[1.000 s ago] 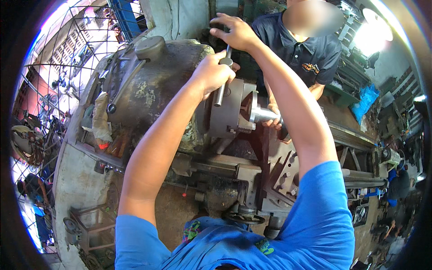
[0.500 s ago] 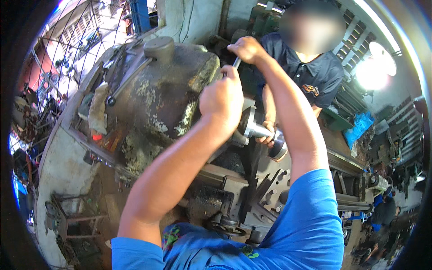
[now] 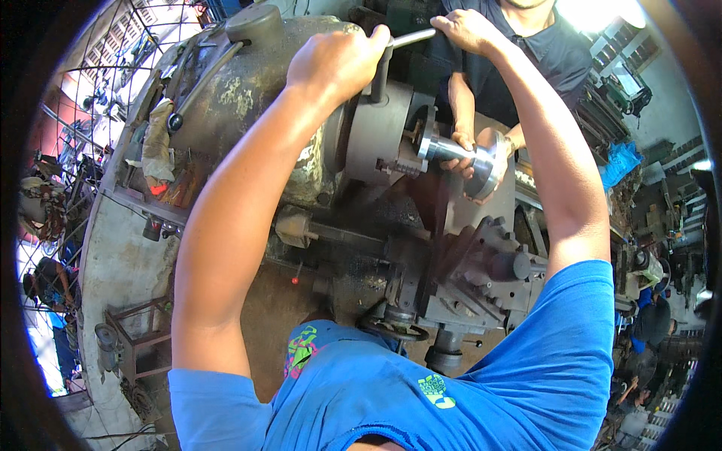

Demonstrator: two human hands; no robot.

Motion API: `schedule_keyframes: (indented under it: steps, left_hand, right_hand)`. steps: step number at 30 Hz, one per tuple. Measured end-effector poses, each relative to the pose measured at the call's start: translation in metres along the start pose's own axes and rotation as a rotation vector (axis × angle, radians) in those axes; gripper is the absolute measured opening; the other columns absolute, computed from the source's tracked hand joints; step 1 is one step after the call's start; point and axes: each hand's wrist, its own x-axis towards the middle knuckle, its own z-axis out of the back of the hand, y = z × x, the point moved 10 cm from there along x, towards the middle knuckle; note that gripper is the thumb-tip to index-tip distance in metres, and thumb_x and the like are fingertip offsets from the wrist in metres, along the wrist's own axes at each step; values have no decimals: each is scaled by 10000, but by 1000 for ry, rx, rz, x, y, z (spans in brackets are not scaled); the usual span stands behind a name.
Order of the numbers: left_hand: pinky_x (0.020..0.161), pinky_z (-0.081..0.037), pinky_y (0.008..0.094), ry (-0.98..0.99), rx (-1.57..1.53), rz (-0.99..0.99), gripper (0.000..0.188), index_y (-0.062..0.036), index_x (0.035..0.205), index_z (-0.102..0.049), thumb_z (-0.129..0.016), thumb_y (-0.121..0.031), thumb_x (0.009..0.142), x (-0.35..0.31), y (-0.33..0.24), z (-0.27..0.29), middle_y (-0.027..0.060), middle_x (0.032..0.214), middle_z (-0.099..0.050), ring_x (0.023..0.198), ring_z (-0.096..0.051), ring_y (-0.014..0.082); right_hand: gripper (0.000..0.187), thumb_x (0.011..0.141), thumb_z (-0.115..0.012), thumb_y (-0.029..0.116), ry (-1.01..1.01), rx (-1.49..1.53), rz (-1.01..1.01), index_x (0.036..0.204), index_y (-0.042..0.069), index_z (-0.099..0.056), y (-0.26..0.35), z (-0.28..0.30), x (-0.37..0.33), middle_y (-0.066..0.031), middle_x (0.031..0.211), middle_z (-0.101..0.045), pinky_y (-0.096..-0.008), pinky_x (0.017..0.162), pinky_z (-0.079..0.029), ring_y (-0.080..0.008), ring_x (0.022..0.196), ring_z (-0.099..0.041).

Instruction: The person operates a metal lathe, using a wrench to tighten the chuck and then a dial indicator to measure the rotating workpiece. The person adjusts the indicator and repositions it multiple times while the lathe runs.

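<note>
Steel-grey, a T-handled chuck key stands in the upper middle of the frame, its stem meeting the top of the lathe chuck. At the left side of its crossbar, the left hand is clenched on the handle, fingertips hidden beneath, thumb by the key's head. Toward the upper right, the right hand grasps the bar's outer end with its fingers. Right of the chuck, a co-worker's hand grips a shiny flanged shaft, whose smaller disc is near the chuck jaws. Upper left is the worn headstock with a black-knobbed lever; below centre, a handwheel; at right, a blue plastic bag.
</note>
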Motion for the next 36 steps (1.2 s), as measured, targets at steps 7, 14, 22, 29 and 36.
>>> schedule_keyframes:
  steps: [7, 14, 22, 29, 36]
  left_hand:
    - [555, -549, 469, -85, -21, -306, 324, -133, 1148, -612, -575, -217, 837, 22, 2, -4, 173, 707, -686, 649, -696, 340]
    - [681, -557, 510, 19, -72, -181, 463, -202, 1270, -560, -563, -136, 811, 15, 18, -17, 228, 844, -694, 772, -698, 387]
    - [790, -547, 527, 116, -407, -97, 461, -164, 1277, -496, -630, -266, 848, 6, 13, -31, 241, 931, -693, 896, -668, 440]
    - [688, -532, 526, 147, -404, 1, 451, -168, 1261, -491, -657, -341, 879, 3, 17, -22, 250, 769, -675, 768, -661, 459]
    - [570, -478, 441, 88, -451, -10, 432, -136, 1212, -521, -717, -274, 852, 3, 13, -14, 154, 620, -612, 592, -646, 361]
  right_hand:
    - [351, 929, -453, 262, -109, -217, -246, 863, 47, -721, 24, 22, -63, -239, 842, -700, -524, 755, -532, -391, 828, -696]
    - [313, 976, -458, 213, -441, -33, -113, 943, -16, -669, 44, 60, -102, -238, 867, -686, -475, 761, -534, -418, 835, -672]
    - [251, 900, -640, 230, -49, 891, -756, 967, -4, -703, -16, -106, -165, -117, 817, -717, -356, 589, -531, -216, 648, -667]
    - [253, 998, -553, 205, 614, 1599, -1070, 902, -1, -665, 14, -231, -140, -110, 774, -672, -319, 532, -492, -221, 654, -626]
    - [215, 997, -513, 193, 690, 1830, -1051, 892, 19, -582, 28, -249, -141, -51, 754, -572, -206, 475, -433, -124, 530, -484]
